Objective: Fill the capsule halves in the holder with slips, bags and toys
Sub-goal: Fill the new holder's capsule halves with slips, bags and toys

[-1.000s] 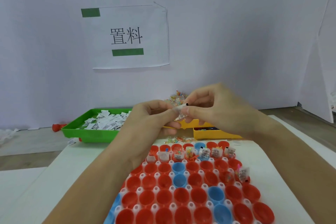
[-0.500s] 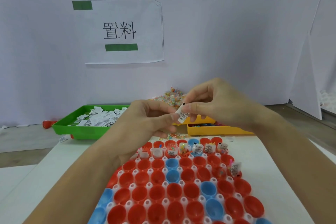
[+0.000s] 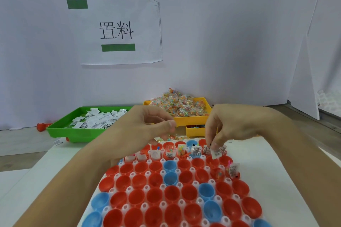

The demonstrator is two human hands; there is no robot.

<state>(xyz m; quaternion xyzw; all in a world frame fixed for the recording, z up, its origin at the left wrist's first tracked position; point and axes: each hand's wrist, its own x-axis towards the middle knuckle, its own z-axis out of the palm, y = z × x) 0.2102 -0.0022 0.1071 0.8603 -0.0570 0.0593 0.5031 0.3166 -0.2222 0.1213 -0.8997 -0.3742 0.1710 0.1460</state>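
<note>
A white holder [image 3: 164,172] carries rows of red and blue capsule halves. The far row and two cups at the right hold slips, small bags and toys. My right hand [image 3: 227,127] pinches a white printed slip [image 3: 215,153] just above a red half [image 3: 212,161] in the second row at the right. My left hand [image 3: 145,125] hovers over the far left of the holder with thumb and fingers curled together; what it grips, if anything, is hidden.
A green tray [image 3: 60,131] of white slips stands at the back left. A yellow tray [image 3: 191,120] heaped with colourful bags sits behind the holder, a smaller yellow tray [image 3: 193,131] of toys in front of it. A labelled sheet [image 3: 118,31] hangs on the wall.
My hands have parted. The right hand carried the slip down and right to the holder's second row; the left hand stayed near the far left of the holder.
</note>
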